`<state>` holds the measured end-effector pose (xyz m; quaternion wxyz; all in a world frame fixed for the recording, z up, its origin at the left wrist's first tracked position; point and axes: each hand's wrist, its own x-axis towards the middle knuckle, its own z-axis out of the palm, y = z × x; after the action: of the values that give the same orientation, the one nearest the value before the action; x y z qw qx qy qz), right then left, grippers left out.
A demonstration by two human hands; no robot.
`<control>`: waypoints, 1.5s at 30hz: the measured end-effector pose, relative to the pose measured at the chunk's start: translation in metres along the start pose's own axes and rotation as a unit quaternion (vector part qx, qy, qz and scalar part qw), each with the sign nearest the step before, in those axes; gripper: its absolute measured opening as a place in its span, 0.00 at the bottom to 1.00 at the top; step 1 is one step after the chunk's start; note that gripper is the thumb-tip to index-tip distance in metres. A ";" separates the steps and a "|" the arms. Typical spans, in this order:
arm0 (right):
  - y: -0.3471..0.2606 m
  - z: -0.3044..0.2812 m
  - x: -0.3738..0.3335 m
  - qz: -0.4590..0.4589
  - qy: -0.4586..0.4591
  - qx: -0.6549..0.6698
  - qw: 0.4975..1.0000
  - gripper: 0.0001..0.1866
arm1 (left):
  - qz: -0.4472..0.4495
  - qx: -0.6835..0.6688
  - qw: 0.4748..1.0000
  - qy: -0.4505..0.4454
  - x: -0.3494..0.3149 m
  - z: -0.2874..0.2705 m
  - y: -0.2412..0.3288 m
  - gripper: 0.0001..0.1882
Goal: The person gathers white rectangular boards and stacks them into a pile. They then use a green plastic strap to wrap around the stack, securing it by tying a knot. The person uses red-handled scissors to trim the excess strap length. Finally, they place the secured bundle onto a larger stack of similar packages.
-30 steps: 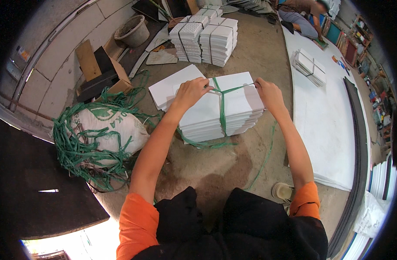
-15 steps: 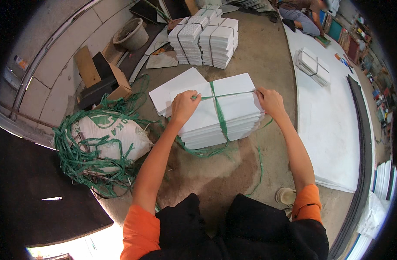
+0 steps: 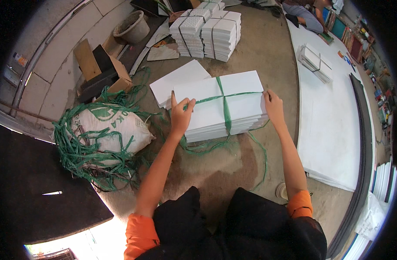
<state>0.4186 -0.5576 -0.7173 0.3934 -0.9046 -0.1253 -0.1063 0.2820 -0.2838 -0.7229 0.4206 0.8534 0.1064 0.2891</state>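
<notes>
A stack of white sheets [image 3: 244,104] lies on the floor in front of me, bound crosswise with green plastic strapping [image 3: 226,113]. My left hand [image 3: 182,115] is at the stack's left end, index finger stretched along the edge and thumb apart, near where the strapping crosses that edge. At the right end my right hand [image 3: 274,106] has its fingers closed at the edge where the strapping goes over; its fingertips are partly hidden. Loose white sheets [image 3: 179,80] lie partly behind the stack's left corner. A strapping tail [image 3: 265,160] trails on the floor at the right.
A white sack [image 3: 109,130] draped with green strapping lies at left, by a cardboard box [image 3: 120,78] and a bucket [image 3: 131,28]. Bound white stacks [image 3: 222,37] stand behind. Large white sheets [image 3: 326,138] carry a small bundle [image 3: 315,63] on the right. A person [image 3: 307,15] sits far right.
My left hand's index finger has straightened from a closed grip. My right hand has shifted slightly lower at the stack's right end. The loose strapping tail has moved on the floor.
</notes>
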 end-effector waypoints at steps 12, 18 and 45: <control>-0.012 -0.013 -0.006 0.108 -0.085 0.125 0.983 0.18 | 0.017 0.052 0.998 -0.018 0.023 -0.012 -0.020 0.17; -0.004 -0.024 0.012 -0.027 -0.036 -0.018 0.999 0.17 | 0.011 0.169 0.985 -0.008 0.032 -0.021 0.015 0.16; 0.105 0.081 -0.075 0.238 -0.036 0.398 0.885 0.10 | -0.072 0.016 0.996 0.048 -0.087 0.012 -0.097 0.15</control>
<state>0.3875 -0.5779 -0.8656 0.7287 -0.6782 0.0480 0.0824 0.2250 -0.2682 -0.8394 0.4209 0.8355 0.1919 0.2966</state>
